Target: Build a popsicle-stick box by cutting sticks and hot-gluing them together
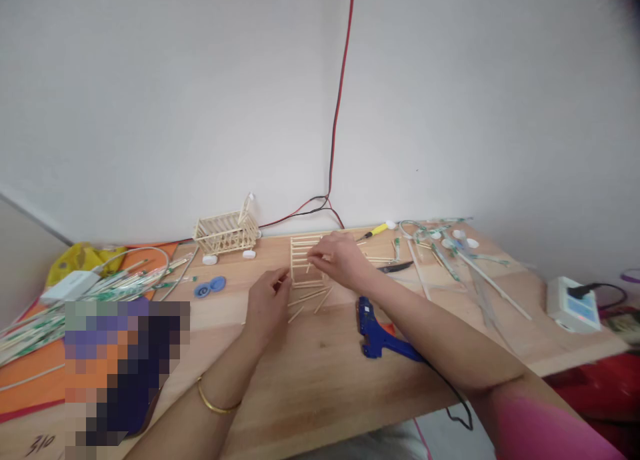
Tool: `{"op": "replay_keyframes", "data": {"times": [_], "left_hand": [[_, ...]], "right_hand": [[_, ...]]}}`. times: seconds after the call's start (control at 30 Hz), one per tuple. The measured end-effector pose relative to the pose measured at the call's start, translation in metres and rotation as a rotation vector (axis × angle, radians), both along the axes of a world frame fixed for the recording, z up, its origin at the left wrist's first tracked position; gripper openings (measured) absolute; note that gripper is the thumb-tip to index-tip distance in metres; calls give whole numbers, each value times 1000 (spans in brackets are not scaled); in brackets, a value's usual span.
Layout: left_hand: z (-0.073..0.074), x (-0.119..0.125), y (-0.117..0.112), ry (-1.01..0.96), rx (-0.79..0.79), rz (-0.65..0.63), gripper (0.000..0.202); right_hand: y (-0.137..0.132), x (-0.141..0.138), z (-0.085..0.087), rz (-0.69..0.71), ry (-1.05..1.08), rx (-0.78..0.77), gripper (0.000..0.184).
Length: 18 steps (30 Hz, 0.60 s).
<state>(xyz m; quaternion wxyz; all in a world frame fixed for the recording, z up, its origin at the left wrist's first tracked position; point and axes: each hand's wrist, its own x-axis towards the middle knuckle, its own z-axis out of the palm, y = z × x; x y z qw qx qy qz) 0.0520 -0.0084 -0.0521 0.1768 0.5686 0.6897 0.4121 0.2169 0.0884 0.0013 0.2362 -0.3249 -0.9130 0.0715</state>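
A flat grid of thin wooden sticks point(302, 260) lies on the wooden table point(320, 360) near the wall. My right hand point(336, 257) rests over its right side, fingers pinched on one thin stick of the grid. My left hand point(267, 301) is at the grid's lower left corner, fingers curled and touching the frame's edge. Several loose sticks point(313, 301) lie just in front of the grid, between my two hands.
A blue glue gun point(375, 331) lies right of my hands, its cord running off the front edge. A finished stick cart point(226, 234) stands at the back left. Blue caps point(210, 287), chopstick wrappers point(450, 250), a yellow screwdriver point(376, 231) and a white power strip point(573, 305) lie around.
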Motion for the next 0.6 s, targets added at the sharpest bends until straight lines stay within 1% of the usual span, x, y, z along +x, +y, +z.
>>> {"op": "replay_keyframes", "data": {"times": [0.1, 0.17, 0.27, 0.37, 0.43, 0.5, 0.6], "left_hand": [[0, -1, -1, 0, 4, -1, 27], [-1, -1, -2, -2, 7, -3, 27], [-5, 0, -1, 7, 26, -2, 27], [-9, 0, -1, 28, 44, -6, 28], [-8, 0, -1, 38, 65, 1, 27], [-4, -1, -4, 40, 122, 38, 28], [12, -2, -15, 50, 290, 149, 29]], "right_hand": [[7, 17, 11, -51, 105, -54, 13], [10, 28, 12, -79, 114, -79, 13], [9, 38, 2, -85, 59, -113, 13], [5, 41, -11, -88, 14, -146, 13], [3, 42, -16, -98, -14, -163, 13], [1, 44, -17, -112, -41, -164, 13], [-4, 51, -13, -140, -95, -158, 13]]}}
